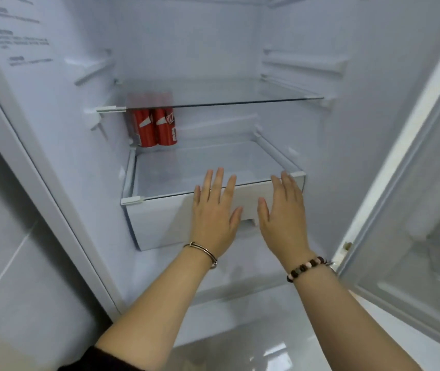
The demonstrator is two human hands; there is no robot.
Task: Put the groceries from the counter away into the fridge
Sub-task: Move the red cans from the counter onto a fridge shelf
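The white fridge (pixel 61 135) stands open in front of me. Two red soda cans (pixel 157 128) stand side by side at the back left of the lower glass shelf (pixel 176 170). Under that shelf sits a white crisper drawer (pixel 160 223). My left hand (pixel 214 210) lies flat, fingers spread, against the drawer's front. My right hand (pixel 284 210) is also flat and open against the drawer front, just right of its handle recess (pixel 249 223). Neither hand holds anything. No other groceries are in view.
An upper glass shelf (pixel 224 100) spans the fridge above the cans. The open fridge door (pixel 411 210) with its bins stands at the right. A grey tiled wall (pixel 7 250) flanks the fridge on the left, and a glossy floor (pixel 240 354) lies below.
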